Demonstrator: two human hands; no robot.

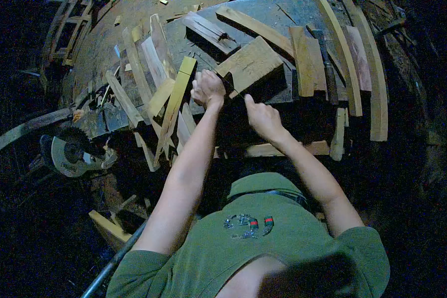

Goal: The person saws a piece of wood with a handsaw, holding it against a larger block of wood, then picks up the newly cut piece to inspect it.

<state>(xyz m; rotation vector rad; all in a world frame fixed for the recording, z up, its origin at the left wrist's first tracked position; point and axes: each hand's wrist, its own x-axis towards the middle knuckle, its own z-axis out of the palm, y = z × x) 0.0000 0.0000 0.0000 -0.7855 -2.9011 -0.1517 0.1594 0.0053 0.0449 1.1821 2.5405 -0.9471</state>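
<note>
My left hand [208, 89] is closed in a fist at the bench's near edge, beside a yellowish wooden strip [176, 102] with dark marks across it. What its fingers grip is hidden. My right hand [264, 118] is closed just to the right and nearer my body, its thumb pointing forward. A thin dark tool [237, 91] runs slantwise between the two hands, its end at my right thumb; its kind is too dim to tell. Right in front of both hands, a thick wooden block [251, 64] lies on the bench.
Several curved wooden pieces [350, 59] lie at the right, near a dark long-handled tool [328, 64]. A split block [211, 32] sits farther back on the worktable [263, 15]. At the left, a circular saw [69, 154] stands by the edge; more boards [139, 69] lean nearby.
</note>
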